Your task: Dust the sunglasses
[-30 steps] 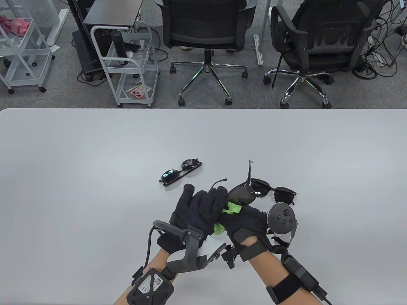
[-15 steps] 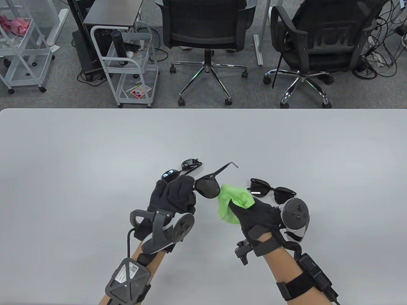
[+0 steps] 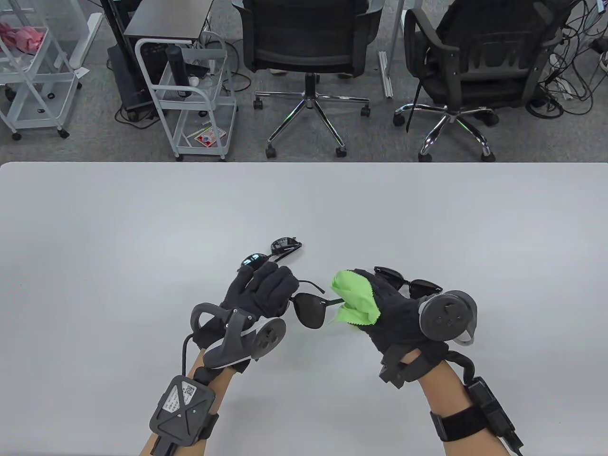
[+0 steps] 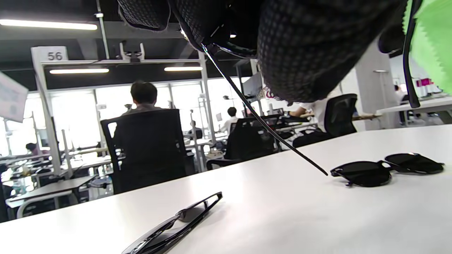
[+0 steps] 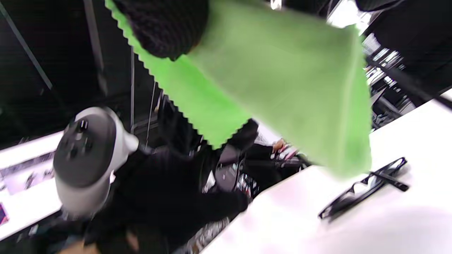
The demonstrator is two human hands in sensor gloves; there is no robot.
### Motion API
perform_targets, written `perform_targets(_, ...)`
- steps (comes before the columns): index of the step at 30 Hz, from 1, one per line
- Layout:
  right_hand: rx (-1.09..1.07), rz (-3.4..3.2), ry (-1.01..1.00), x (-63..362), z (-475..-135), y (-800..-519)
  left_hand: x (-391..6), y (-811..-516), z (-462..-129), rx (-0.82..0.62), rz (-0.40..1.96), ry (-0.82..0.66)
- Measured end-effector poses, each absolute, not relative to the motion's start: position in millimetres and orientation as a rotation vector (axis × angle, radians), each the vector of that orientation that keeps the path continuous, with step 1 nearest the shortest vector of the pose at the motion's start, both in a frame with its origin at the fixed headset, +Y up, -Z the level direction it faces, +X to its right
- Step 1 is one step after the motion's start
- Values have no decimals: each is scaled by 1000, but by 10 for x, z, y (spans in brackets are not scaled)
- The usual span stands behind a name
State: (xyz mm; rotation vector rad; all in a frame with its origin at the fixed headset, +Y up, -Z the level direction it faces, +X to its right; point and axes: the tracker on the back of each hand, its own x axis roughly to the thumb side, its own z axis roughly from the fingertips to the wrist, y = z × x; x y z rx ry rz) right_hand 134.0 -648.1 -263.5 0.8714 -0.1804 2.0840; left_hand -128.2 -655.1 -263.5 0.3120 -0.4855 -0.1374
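From the table view we counted three pairs of sunglasses, one green cloth (image 3: 354,297) and two gloved hands on the white table (image 3: 95,228). Our left hand (image 3: 259,294) sat left of centre, back up, fingers curled around one end of the held sunglasses (image 3: 311,308). That pair hung clear of the table between our hands, its long axis running roughly left to right, one dark lens facing up toward the camera and its far end reaching the cloth. Our right hand (image 3: 394,308) was turned inward, fingers closed on the cloth, which draped over them. A folded pair (image 3: 273,254) lay just beyond our left fingers, slanting up to the right. A third pair (image 3: 408,285) lay flat behind our right hand, partly hidden.

In the left wrist view our left fingers (image 4: 310,53) filled the top edge, and one thin temple arm (image 4: 261,120) slanted down to the right from them. The folded pair (image 4: 176,222) lay near the bottom; the third pair (image 4: 386,171) rested at right, lenses down. A strip of cloth (image 4: 432,42) showed at the top right corner.

In the right wrist view, blurred, a fingertip (image 5: 166,24) pressed on the cloth (image 5: 282,88), which spread wide. One pair of sunglasses (image 5: 363,188) lay on the table at right; we could not tell which.
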Motion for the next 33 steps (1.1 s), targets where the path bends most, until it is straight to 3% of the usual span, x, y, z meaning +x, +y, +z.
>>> perform_targets(5,957,2138,-174,1189,-2561,-6457,-1205,-6545,-2568,381,-229,-534)
perform_targets(11,994,1950,14,1149,-2594,-6494,-1097,-6528,-2493,439,-334,-549)
perform_targets(18,995,2078,6,1129,-2624,-6525,-948,-6467,-2307,393,-40,-681)
perform_targets(33,938,2191,59,1147,-2733,-6512,-1060,-6391,-2412,440,-27,-610)
